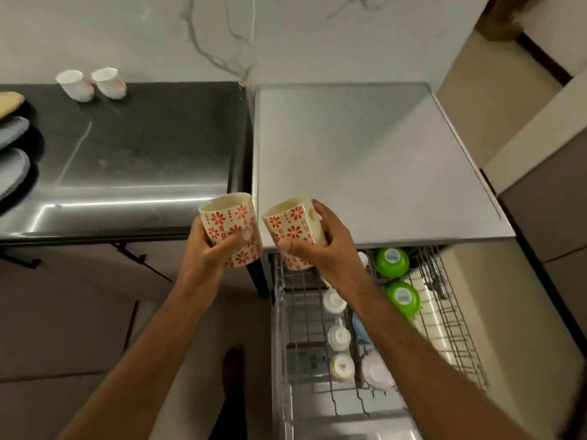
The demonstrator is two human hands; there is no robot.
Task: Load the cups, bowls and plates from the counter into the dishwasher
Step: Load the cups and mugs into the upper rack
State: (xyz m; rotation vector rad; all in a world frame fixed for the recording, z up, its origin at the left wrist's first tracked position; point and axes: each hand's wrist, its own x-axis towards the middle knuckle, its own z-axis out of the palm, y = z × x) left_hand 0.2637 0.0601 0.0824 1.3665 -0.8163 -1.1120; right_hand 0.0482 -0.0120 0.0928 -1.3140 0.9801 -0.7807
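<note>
The left grip (216, 246) is curled round a cylindrical ceramic cup (228, 214), cream with red flower prints, thumb across its front. The right grip (320, 236) clasps a second matching cup (286, 217) just beside it at three o'clock, fingers over its far side. Both cups are tilted with their open mouths toward twelve o'clock, held in the air above the seam where the dark surface (143, 147) meets the dishwasher's top (365, 160). The dark surface is glossy, veined stone with bright reflections along its near edge, while the dishwasher's top is a flat sheet of matte brushed metal. At five o'clock from the grips, the wire rack (295, 315) is pulled out. It holds two round glossy green bowls (391, 262) turned bottom-up, a row of small white cups (339, 338), a pale blue piece (360, 328) and a white dish (378, 373). Far off at ten o'clock, two small white cups (74, 85) stand side by side at the back of the dark surface, against the grey-veined marble wall (190, 36). At nine o'clock, soft quilted grey pads (12, 131) overlap at the surface's left edge, with a tan one (9, 101) behind them.
</note>
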